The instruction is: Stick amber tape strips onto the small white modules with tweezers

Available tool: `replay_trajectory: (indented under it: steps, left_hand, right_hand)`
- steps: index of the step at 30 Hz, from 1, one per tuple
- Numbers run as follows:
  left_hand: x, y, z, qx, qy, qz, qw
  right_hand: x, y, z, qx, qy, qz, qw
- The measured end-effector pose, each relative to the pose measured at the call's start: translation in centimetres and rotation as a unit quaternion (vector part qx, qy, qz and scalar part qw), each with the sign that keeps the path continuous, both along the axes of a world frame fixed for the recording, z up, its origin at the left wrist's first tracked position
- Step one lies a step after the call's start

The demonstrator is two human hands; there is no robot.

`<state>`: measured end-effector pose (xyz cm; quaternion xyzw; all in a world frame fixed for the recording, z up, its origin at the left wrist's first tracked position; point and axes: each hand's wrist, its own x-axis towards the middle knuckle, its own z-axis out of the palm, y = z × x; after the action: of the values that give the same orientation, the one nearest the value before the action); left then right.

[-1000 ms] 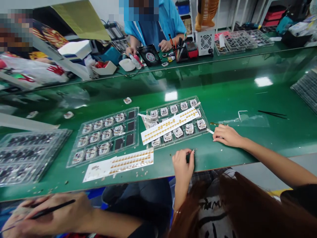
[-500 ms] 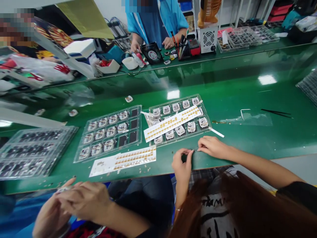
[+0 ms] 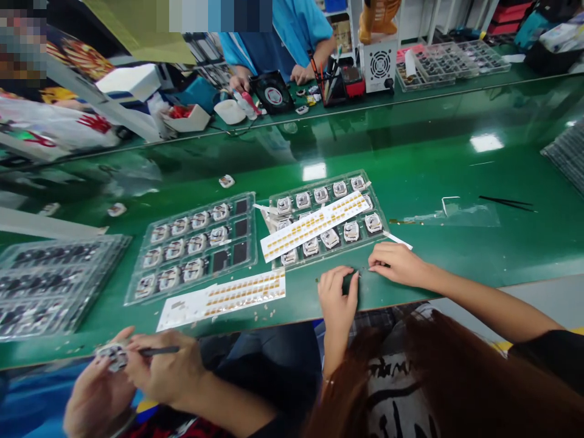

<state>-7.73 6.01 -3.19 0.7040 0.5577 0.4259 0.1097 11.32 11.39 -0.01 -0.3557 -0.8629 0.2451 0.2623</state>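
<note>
At the bottom left, below the table edge, my left hand (image 3: 98, 395) is closed on a small white module (image 3: 112, 356). My right hand (image 3: 168, 371) pinches black tweezers (image 3: 159, 351), whose tip points at that module. On the green table (image 3: 410, 164) in front lie two clear trays of similar modules, a left tray (image 3: 249, 264) and a right tray (image 3: 382, 232). A white strip of gold stickers (image 3: 314, 225) lies across the right tray. A second sticker sheet (image 3: 228, 295) rests near the table's front edge.
A co-worker with reddish hair sits to my right, with one hand (image 3: 337, 298) and the other hand (image 3: 396, 264) at the table edge. Stacked trays (image 3: 50, 280) stand at the left. Spare tweezers (image 3: 504, 202) and a clear bag (image 3: 460, 213) lie right. A person in blue (image 3: 283, 36) works opposite.
My hands have come together and risen; the left now holds a module with the tweezers' tip at it. The co-worker's far hand slid in toward the table edge.
</note>
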Motion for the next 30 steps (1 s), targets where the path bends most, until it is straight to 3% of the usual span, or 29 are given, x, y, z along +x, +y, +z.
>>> replay_trajectory:
  steps: [6,10,15,21,30]
  left_hand:
    - [-0.2,-0.3,0.0,0.002,0.019,-0.008,1.000]
    - [-0.5,-0.6,0.1,-0.010,0.017,-0.007,1.000]
    - [-1.0,-0.7,-0.5,-0.031,0.012,-0.001,0.999]
    - [-1.1,-0.4,-1.4,0.000,0.004,0.004,1.000]
    - [-1.4,-0.5,-1.2,0.012,0.002,0.013,1.000]
  right_hand:
    - [0.5,0.0,0.0,-0.021,0.038,-0.011,0.999]
    - [4.9,-0.3,0.3,-0.043,-0.009,-0.043,0.998]
    - [9.4,-1.6,-0.4,-0.072,-0.034,-0.027,0.996]
    - [9.1,-2.3,-1.0,-0.054,-0.039,-0.020,0.998]
    - [9.3,-2.7,-1.9,-0.006,-0.047,-0.022,0.999]
